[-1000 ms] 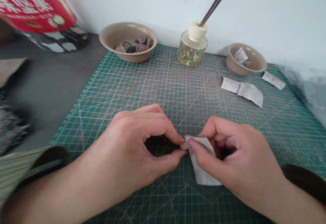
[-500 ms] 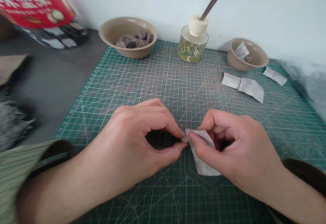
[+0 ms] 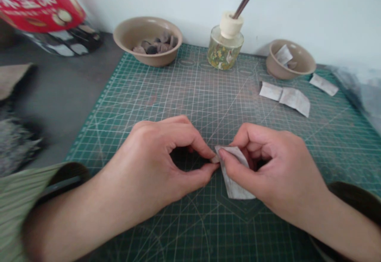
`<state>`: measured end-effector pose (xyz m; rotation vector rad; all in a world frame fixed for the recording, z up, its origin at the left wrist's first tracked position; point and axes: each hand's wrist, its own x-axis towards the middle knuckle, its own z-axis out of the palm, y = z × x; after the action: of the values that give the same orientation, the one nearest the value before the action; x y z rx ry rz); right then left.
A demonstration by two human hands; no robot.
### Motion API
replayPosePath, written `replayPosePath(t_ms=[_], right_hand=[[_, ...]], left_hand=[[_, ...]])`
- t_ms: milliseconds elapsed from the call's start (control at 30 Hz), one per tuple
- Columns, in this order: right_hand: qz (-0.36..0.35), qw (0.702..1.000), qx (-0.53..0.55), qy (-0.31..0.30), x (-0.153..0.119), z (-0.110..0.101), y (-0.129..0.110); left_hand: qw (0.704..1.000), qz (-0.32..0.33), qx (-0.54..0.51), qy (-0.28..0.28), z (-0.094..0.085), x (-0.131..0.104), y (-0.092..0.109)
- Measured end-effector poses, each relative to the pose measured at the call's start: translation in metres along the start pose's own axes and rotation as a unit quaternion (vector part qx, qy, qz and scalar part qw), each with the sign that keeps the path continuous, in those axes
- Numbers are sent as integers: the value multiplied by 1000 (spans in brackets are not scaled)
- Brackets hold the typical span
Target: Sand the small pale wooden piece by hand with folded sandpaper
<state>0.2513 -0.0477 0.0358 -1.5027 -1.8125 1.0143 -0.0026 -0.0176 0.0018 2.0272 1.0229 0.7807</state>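
My left hand [image 3: 166, 155] pinches a small pale brown pebble-like piece [image 3: 214, 159] between thumb and fingertips. Most of that piece is covered by the fingers. Close on its right, my right hand [image 3: 274, 158] grips a folded, grey-white strip that looks like sandpaper [image 3: 238, 184], thumb on top and forefinger behind. The strip's upper left edge meets the piece at the left fingertips. Both hands are just above a green cutting mat [image 3: 166, 103] with a white grid.
Similar pieces fill part of a brown bowl [image 3: 119, 35]. A reed diffuser [image 3: 225, 49] stands near the wall. Behind loose grey-white strips [image 3: 294, 100] is a smaller bowl [image 3: 275, 69] holding a strip and a pebble-like piece. A red package [image 3: 38, 4] stands far left.
Both hands keep their grips. The strip and the right hand sit slightly higher in the picture, and the view has shifted a little.
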Motion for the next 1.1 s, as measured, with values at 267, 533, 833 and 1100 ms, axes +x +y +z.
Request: replayPosePath(t_ms=[267, 533, 833, 1100], right_hand=[[-12, 1000, -4, -7, -1, -2, -1], [-21, 1000, -8, -8, -1, -1, -1], [-33, 999, -25, -2, -2, -1, 0], [-32, 999, -23, -6, 1, 0, 0]], left_hand=[[1000, -3, 1, -1, 0, -2, -1], [1000, -1, -12, 1, 1, 1, 1], [1000, -6, -15, -1, 3, 1, 0], [1000, 2, -12, 0, 1, -2, 0]])
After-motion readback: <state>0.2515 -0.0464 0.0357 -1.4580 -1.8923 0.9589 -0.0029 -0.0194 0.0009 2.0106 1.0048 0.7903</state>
